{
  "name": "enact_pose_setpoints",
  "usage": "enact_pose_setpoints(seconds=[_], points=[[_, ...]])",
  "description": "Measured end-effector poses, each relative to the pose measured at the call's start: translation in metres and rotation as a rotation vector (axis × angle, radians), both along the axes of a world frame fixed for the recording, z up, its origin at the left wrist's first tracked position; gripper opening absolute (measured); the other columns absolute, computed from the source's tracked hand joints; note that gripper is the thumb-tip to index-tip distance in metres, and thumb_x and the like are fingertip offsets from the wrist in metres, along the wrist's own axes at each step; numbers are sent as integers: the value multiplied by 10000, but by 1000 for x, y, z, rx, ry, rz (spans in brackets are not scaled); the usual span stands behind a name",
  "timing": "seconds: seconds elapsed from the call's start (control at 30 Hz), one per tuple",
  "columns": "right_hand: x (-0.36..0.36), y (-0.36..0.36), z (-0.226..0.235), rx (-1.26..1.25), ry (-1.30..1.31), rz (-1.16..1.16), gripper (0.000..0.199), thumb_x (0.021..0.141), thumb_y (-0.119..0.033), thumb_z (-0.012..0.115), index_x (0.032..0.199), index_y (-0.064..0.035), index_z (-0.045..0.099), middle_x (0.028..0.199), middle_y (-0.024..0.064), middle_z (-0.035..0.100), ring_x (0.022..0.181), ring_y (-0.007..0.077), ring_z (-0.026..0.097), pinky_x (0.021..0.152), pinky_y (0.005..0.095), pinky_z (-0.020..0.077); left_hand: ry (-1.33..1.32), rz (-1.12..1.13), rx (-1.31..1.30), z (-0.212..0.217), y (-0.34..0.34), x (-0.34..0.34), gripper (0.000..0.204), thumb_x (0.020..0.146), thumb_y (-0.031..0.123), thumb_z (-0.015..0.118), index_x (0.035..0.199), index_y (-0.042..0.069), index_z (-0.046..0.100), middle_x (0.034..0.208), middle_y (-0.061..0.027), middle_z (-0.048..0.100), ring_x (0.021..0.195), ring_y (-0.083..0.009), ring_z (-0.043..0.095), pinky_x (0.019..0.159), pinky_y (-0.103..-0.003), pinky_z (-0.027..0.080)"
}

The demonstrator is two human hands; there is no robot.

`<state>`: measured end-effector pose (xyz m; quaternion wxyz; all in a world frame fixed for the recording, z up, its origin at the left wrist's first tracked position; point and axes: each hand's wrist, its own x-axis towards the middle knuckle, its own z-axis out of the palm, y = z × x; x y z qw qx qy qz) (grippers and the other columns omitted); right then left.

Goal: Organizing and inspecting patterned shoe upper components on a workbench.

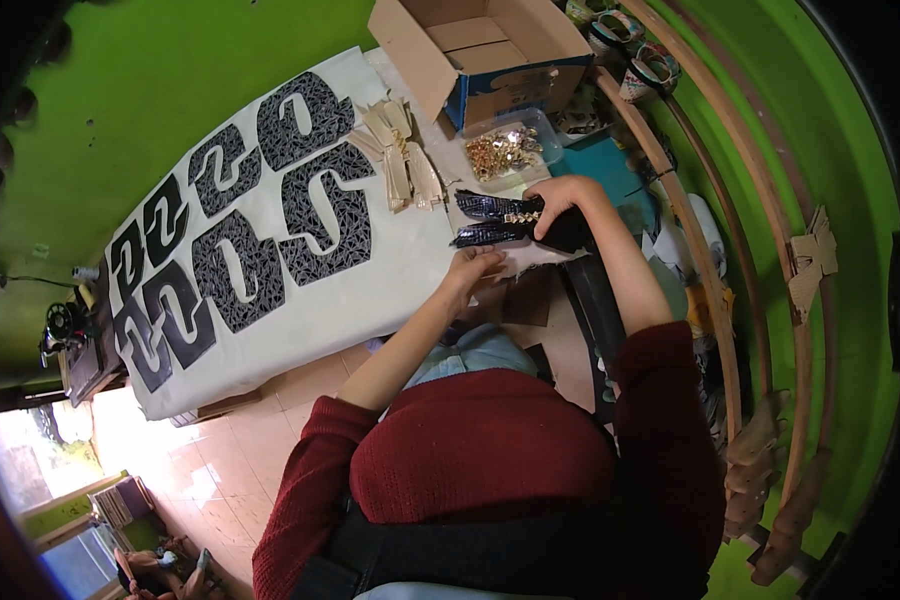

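Note:
My right hand [562, 205] is closed on a glossy black, crinkled-looking cut piece [485, 206], its thumb beside a gold chain-like trim [521, 217] across the middle. The piece splits into two frayed-looking arms that point left, and its right part is partly under my hand. Just below its near arm, my left hand [473, 268] lies at the table's near edge with fingers stretched out toward the right. Whether those fingertips touch the piece is too small to tell. Beige cut pieces [400, 165] with a similar gold trim lie to the left.
Several black-and-grey patterned curved cutouts [235, 275] are spread over the white-covered table [320, 312]. Beyond my hands stand a clear plastic tub [548, 135] of gold trims and an open cardboard box [515, 75]. Curved wooden rails [705, 240] run along the right.

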<state>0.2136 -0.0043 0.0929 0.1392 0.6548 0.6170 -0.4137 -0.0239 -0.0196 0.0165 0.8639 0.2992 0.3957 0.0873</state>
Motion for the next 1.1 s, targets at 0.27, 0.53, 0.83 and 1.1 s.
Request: enact_pose_setpoints(seconds=[0.27, 0.53, 0.83, 1.1], points=[[-11, 31, -19, -45, -296, 253, 882, 370, -357, 837, 1182, -184, 540, 1116, 90, 599, 1047, 250, 560, 883, 398, 404, 402, 58, 1566, 32, -5, -10, 293, 637, 161, 751, 851, 67, 575, 778, -80, 581, 731, -232, 573, 642, -320, 451], [-17, 6, -7, 228, -372, 242, 869, 349, -345, 853, 1145, -149, 565, 1036, 73, 620, 1023, 232, 567, 917, 425, 338, 535, -571, 1923, 18, 14, 24, 753, 715, 357, 673, 1352, 163, 321, 1419, -74, 259, 1322, -278, 213, 1001, -587, 191], [-54, -89, -41, 948, -394, -257, 817, 656, -209, 748, 1359, -276, 338, 1457, 96, 183, 1352, 319, 156, 997, 617, 160, 595, -494, 1990, -16, 28, 35, 821, 693, 319, 695, 1375, 140, 275, 1381, -84, 311, 1299, -275, 263, 993, -579, 241], [-31, -73, -83, 1001, -317, -308, 786, 733, -61, 649, 1377, -294, 262, 1465, 103, 148, 1354, 337, 133, 1021, 596, 152, 564, -400, 1999, -25, 38, 45, 828, 687, 279, 694, 1374, 99, 268, 1394, -119, 279, 1275, -314, 270, 961, -565, 246]])
